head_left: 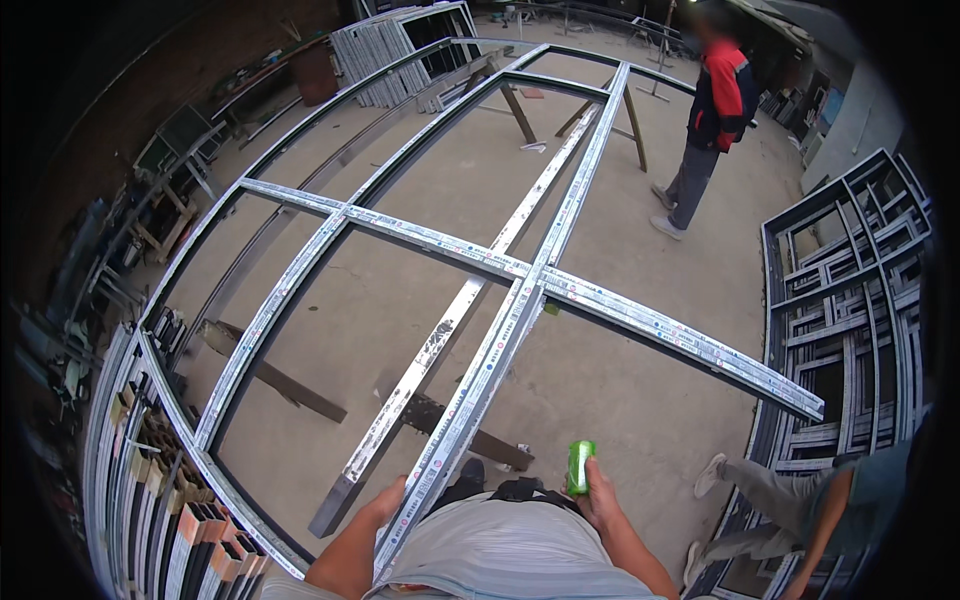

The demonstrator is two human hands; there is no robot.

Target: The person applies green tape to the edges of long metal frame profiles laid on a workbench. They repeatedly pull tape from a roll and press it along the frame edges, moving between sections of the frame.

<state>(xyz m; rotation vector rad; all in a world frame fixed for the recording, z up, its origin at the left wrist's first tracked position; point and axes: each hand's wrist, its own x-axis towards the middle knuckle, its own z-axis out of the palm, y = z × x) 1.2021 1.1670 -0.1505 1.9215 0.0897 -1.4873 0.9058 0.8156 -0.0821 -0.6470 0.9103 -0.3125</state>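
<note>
A large metal window frame (440,238), its bars covered in pale printed film, stretches out before me on supports. My left hand (386,502) is against the left side of the near bar, at my waist. Its fingers curl at the bar's edge and are partly hidden by it. In my right hand (597,500), held low to the right of that bar, is a small rounded green object (579,466) with a paler patch; its exact kind does not show. A long scuffed white beam (425,360) runs below the frame, left of the near bar.
Wooden trestle legs (518,115) stand under the frame. A person in a red and dark jacket (722,95) stands at the far right. Another person (840,510) bends at the near right, beside stacked frames (850,300). Profiles (130,480) are piled at the left.
</note>
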